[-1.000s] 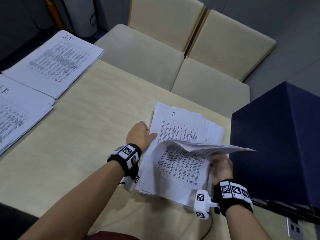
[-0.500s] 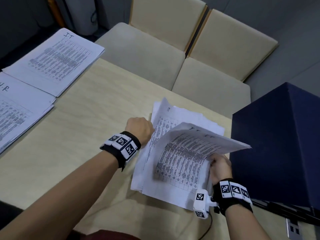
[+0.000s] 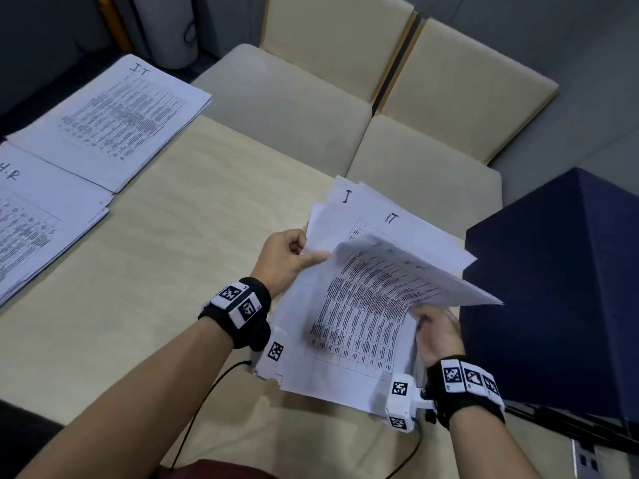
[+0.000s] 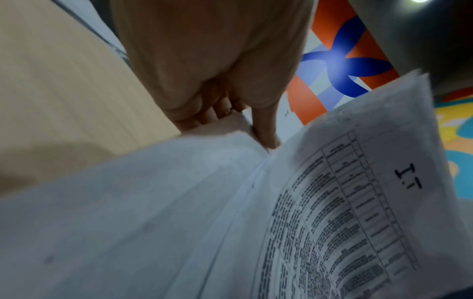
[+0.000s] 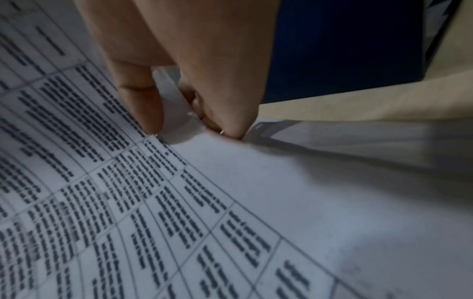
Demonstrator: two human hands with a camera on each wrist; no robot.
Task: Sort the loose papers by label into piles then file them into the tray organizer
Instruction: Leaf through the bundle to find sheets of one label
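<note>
A loose stack of printed papers (image 3: 349,382) lies near the table's right front. My right hand (image 3: 436,326) pinches the right edge of the top sheets (image 3: 408,271) and bends them upward; the right wrist view shows thumb and fingers (image 5: 143,109) pinching the curled paper edge (image 5: 176,113). My left hand (image 3: 288,254) pinches the left edge of a sheet (image 3: 318,226) lower in the stack, thumb (image 4: 266,129) on top. Sheets labelled "IT" (image 3: 392,217) show beneath. Sorted piles lie at far left: an "I.T" pile (image 3: 114,119) and an "H.R" pile (image 3: 38,216).
A dark blue box (image 3: 560,292) stands right beside the stack, against my right hand. Two beige chairs (image 3: 294,98) are pushed in at the table's far edge. The bare wooden tabletop (image 3: 166,243) stretches between the stack and the sorted piles.
My left hand went from resting beside the stack to gripping a lower sheet's left edge and drawing it leftward. My right hand keeps the top sheets lifted.
</note>
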